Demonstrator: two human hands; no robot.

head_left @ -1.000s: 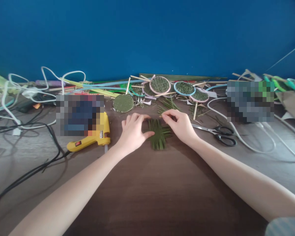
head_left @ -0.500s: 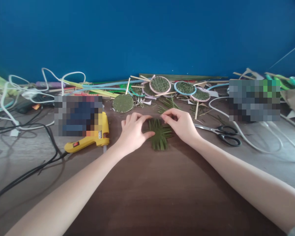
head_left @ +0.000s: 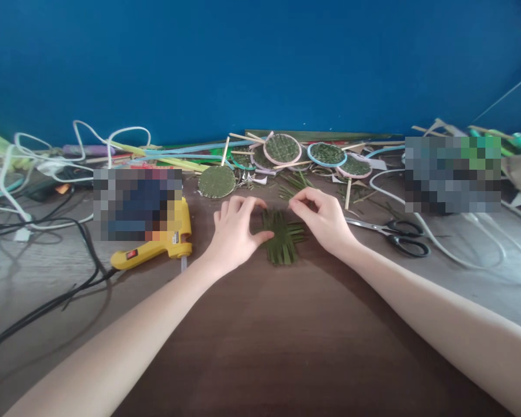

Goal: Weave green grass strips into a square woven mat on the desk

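Note:
A small mat of crossed green leaf strips (head_left: 283, 240) lies flat on the brown table between my hands. My left hand (head_left: 237, 231) is at its left side, thumb tip resting on the woven part. The thumb and index finger are spread apart in a curve, the index tip near the mat's top left corner. Just above the mat's upper right edge, my right hand (head_left: 319, 217) has thumb and index finger pinched together. Whatever is between those fingertips is too small to make out. Loose leaf strips (head_left: 296, 184) lie behind the mat.
Round woven leaf fans (head_left: 282, 149) with sticks are piled along the blue wall (head_left: 260, 63). To the left lies a yellow glue gun (head_left: 150, 253) with a black cord. Black-handled scissors (head_left: 406, 234) are right of my right hand. White cables (head_left: 455, 255) run across both sides.
My right hand has shifted slightly to the right, away from the mat's top edge, still pinched. The left hand has stayed nearly in place.

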